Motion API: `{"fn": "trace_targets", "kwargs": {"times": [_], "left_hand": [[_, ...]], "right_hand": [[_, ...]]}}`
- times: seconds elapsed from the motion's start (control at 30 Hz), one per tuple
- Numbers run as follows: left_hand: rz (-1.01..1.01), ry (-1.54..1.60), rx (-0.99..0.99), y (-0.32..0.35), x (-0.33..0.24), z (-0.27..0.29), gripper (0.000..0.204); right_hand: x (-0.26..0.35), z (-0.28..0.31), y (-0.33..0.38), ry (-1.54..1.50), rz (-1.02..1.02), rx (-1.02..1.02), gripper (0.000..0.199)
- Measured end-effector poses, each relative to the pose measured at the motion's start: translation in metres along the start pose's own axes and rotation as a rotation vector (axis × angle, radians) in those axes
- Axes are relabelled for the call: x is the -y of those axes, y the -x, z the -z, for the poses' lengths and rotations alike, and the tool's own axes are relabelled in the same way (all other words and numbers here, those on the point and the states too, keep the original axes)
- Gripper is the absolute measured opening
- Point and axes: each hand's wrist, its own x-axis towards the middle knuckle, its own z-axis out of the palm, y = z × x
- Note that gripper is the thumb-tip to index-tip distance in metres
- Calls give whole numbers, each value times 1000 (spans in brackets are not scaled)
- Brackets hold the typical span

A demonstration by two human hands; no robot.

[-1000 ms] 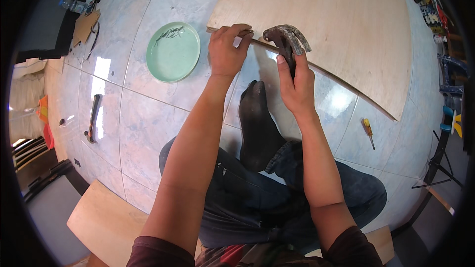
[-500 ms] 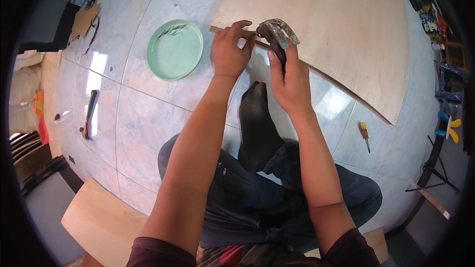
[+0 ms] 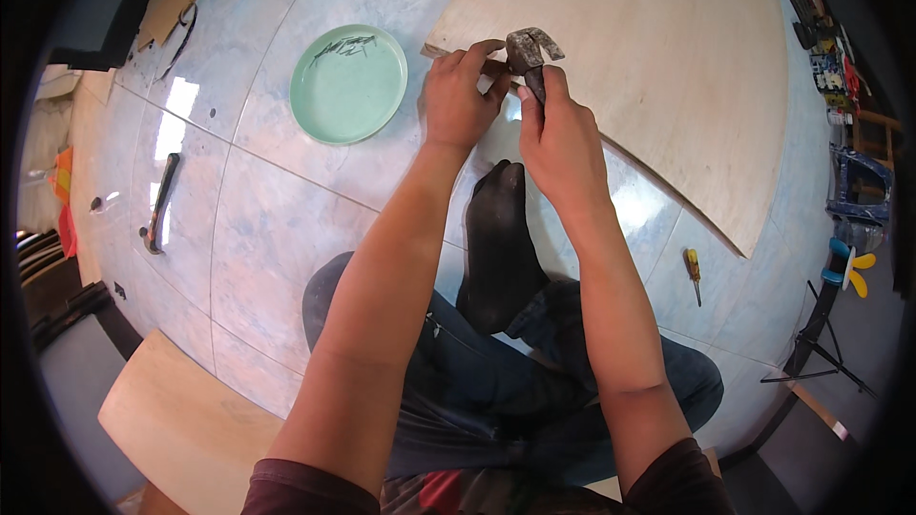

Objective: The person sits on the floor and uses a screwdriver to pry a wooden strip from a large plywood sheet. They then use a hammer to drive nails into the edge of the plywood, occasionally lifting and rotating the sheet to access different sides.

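A claw hammer point(image 3: 526, 51) with a worn metal head and dark handle is in my right hand point(image 3: 565, 148), fingers wrapped round the handle close to the head. The head is at the near edge of a large pale wooden board point(image 3: 649, 48), right beside the fingertips of my left hand point(image 3: 460, 100). That hand is closed in a pinch at the board's edge; whatever lies between its fingers is too small or hidden to make out. To its left sits a round mint-green tray point(image 3: 345, 105) with several thin dark nails point(image 3: 345, 44) gathered at its far side.
My foot in a black sock point(image 3: 498, 243) rests on the tiled floor point(image 3: 286, 219) beneath my hands. A yellow-handled screwdriver point(image 3: 693, 272) lies to the right, a dark-handled tool point(image 3: 162, 200) to the left. A curved wooden piece point(image 3: 186, 420) is at lower left.
The hammer head has tilted beside my left fingertips, its claw now sitting a little higher and farther left. My left hand keeps its pinch at the board's edge. The whole view has shifted slightly.
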Motion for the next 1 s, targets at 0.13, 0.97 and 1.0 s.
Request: {"fn": "trace_targets", "kwargs": {"times": [0.13,0.97,1.0], "left_hand": [[-2,-1,8,-2,0,1,40],[33,-64,54,-4,-1,2,41],[36,-73,51,-4,-1,2,41]], "right_hand": [[1,-3,1,-1,14,-52,25],[2,1,-3,-48,-48,-26,24],[2,2,-4,-50,-49,-16,24]]}}
